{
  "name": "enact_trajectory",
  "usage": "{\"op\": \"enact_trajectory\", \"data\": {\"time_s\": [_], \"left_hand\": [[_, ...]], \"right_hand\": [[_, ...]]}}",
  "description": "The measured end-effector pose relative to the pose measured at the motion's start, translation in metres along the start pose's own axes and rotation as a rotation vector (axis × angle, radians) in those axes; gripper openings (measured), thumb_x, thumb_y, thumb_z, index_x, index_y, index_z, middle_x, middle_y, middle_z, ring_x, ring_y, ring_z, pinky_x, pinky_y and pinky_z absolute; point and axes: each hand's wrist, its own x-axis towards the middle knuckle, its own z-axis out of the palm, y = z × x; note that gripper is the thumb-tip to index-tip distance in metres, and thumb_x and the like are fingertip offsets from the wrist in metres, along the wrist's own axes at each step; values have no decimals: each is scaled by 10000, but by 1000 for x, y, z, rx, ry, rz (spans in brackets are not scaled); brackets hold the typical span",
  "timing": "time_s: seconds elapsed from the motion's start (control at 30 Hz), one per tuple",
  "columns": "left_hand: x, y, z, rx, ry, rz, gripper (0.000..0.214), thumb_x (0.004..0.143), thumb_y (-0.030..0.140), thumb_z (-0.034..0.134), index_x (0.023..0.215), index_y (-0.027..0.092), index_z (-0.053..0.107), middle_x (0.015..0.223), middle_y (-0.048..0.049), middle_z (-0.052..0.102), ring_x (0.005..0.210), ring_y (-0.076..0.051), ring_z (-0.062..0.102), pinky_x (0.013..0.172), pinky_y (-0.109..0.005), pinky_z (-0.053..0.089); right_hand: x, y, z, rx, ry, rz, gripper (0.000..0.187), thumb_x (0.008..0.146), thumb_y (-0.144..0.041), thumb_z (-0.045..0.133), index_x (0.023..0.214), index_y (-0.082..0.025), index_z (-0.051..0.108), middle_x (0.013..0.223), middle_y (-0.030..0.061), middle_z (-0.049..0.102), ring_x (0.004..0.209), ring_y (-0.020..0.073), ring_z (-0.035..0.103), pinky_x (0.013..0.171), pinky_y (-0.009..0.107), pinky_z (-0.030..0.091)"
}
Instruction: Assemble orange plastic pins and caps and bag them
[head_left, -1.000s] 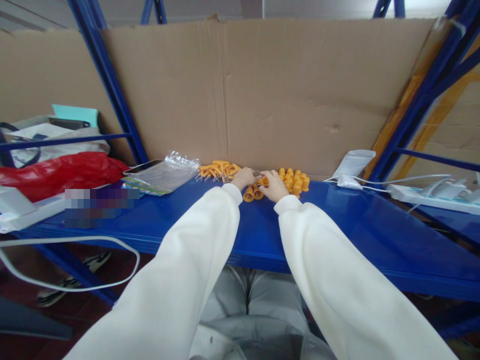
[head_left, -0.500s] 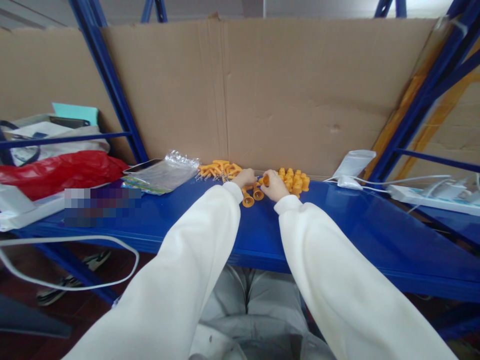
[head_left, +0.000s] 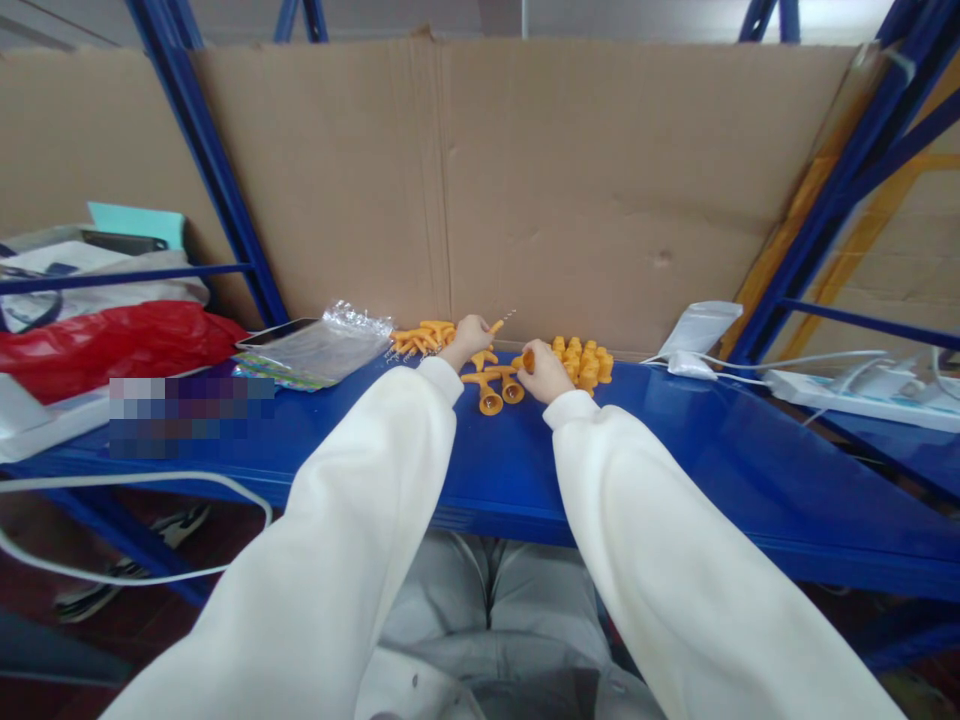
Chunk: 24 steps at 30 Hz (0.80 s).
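My left hand [head_left: 472,334] is closed on an orange corkscrew handle [head_left: 496,327], whose spiral metal tip points up and to the right. Between the fingers of my right hand [head_left: 547,372] is an orange bell-shaped cup [head_left: 529,358], its opening partly turned toward me. Two joined pieces, each an orange handle with a bell cup [head_left: 490,402] on it, lie side by side between and in front of my hands. Left of my left hand is a pile of loose corkscrew handles [head_left: 424,337]. Several orange bell cups [head_left: 589,362] stand grouped just right of my right hand.
A blue shelf top [head_left: 660,450] carries everything, with a cardboard sheet [head_left: 562,200] behind. To the left lie a clear plastic bag [head_left: 322,350] and a red bag [head_left: 120,345]. On the right are a white packet [head_left: 701,335] and a power strip [head_left: 862,395] with cables.
My left hand has moved left and up from beside the joined pieces to the handle pile and now holds a handle with its screw raised. My right hand keeps the cup nearly in place.
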Motion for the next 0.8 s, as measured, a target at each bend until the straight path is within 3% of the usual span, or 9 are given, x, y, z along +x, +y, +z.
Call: {"op": "enact_trajectory", "data": {"time_s": [0.17,0.3,0.53,0.63,0.8], "left_hand": [[-1,-11,-24,-132,220,64,206,828,119,676,1022,141,740,1160,-102,745,1125,-221,680,1040,-322,520],[-13,-21,-37,-325,337,126,210,812,123,671,1018,135,708,1112,-81,710,1114,-202,660,1055,-359,518],[-52,-43,-29,-723,258,35,232,816,171,696,1041,172,638,1030,-33,689,850,-144,683,748,-319,641],[-60,-51,-25,-707,262,-34,178,816,99,685,971,164,627,1035,-34,676,850,-126,678,749,-285,639],[-67,-55,-23,-637,97,-188,169,836,24,676,944,140,617,980,-39,653,787,-110,668,729,-279,632]], "right_hand": [[-5,-8,-9,-111,10,44,259,857,-145,541,1107,-199,581,1177,161,692,1153,345,598,1007,531,472],[-7,-9,-10,-128,31,66,263,888,-152,534,1139,-185,604,1219,180,689,1174,357,587,1007,547,468],[-2,2,-2,-17,30,16,328,858,-98,552,1175,-168,598,1260,185,637,1229,331,595,1066,533,470],[-1,6,0,10,46,-2,338,836,-98,584,1159,-198,592,1248,162,639,1210,332,608,1046,567,483],[-1,7,1,47,42,19,249,858,-163,606,1101,-203,572,1128,142,674,1083,305,641,983,521,509]]}}
